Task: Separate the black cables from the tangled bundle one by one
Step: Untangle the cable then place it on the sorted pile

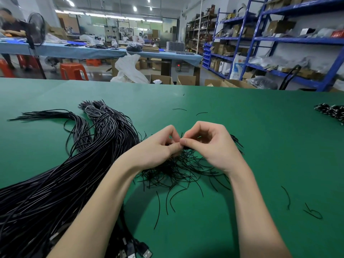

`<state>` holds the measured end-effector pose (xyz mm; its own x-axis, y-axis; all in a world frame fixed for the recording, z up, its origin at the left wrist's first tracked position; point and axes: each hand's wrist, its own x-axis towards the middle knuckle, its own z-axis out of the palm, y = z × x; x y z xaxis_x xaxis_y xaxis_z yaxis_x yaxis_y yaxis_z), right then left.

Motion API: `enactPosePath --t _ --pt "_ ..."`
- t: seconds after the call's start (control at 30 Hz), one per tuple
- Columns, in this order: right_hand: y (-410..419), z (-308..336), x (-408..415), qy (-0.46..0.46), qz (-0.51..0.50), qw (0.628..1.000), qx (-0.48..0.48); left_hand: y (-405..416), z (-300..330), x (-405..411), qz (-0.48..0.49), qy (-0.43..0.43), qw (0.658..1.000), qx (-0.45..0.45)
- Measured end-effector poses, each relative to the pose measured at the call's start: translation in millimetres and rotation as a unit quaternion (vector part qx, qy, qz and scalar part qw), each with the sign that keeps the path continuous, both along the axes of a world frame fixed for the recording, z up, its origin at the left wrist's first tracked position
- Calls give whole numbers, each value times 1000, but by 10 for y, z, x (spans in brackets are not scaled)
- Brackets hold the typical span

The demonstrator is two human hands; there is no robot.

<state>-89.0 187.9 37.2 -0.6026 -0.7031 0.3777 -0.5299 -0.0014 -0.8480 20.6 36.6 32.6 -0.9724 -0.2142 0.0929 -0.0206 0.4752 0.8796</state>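
Head view, green work mat [242, 127]. Both hands meet at centre, fingertips touching, above a loose tangle of thin black wire pieces [178, 168].

Left hand [158, 146]: fingers curled, thumb and forefinger pinching a thin black strand at the top of the tangle. Right hand [210, 144]: fingers curled, thumb and forefinger pinching at the same spot, just beside the left fingertips. Whether both hold one strand or two, cannot tell; too fine.

The tangle lies on the mat under and between the wrists, strands fanning out toward the near edge.

Left of the hands: a large bundle of long black cables [55, 183], running from the near left corner up to tied ends [93, 107] farther back. USB plugs [137, 252] show at the near edge beneath the left forearm.

Stray wire offcuts [314, 214] lie well apart at near right. A small black-and-white cable bunch [333, 110] sits at the far right edge.
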Motion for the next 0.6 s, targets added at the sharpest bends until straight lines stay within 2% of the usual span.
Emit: enactPosePath --t 0.13,0.27,0.37,0.47,0.6 --pt "1 -17 -13 42 -34 998 19 78 -103 -70 67 70 992 -82" --pt "2 -3 -17 24 -73 997 29 160 -168 -130 102 157 969 -165" --pt "18 38 -28 14 -102 993 50 198 -206 -167 105 198 954 -198" --pt "8 58 -34 46 -150 985 67 214 -231 -198 126 233 938 -224" --pt "-77 56 11 58 -166 983 48 204 -257 -223 161 260 923 -233"
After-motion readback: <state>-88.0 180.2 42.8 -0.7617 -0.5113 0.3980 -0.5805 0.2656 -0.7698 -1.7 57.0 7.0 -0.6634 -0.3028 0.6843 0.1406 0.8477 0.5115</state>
